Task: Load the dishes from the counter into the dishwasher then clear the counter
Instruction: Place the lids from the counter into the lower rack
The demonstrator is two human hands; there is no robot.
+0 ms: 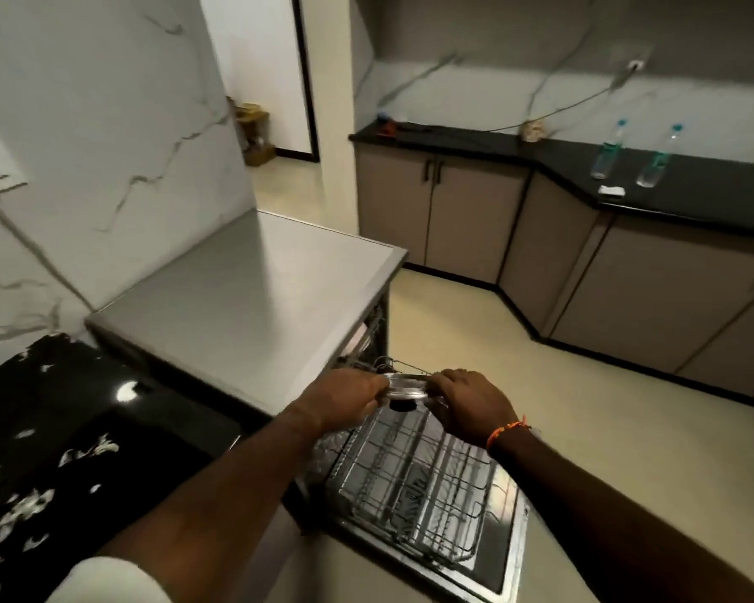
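Both of my hands hold a small steel dish [405, 385] by its rim over the open dishwasher. My left hand [345, 398] grips its left edge and my right hand [471, 402] grips its right edge. Below the dish, the wire lower rack [418, 480] is pulled out over the lowered dishwasher door [508, 554]. The rack's wires look bare where I can see them. The dishwasher's steel top [253, 298] stands to the left of the rack. The inside of the machine is mostly hidden behind my hands.
A glossy black counter [53, 450] with white flecks lies at the lower left. Across the cream floor [584, 406] runs a black-topped cabinet row [693, 189] with two plastic bottles [608, 150] and a small white item [611, 190]. A marble-look wall rises on the left.
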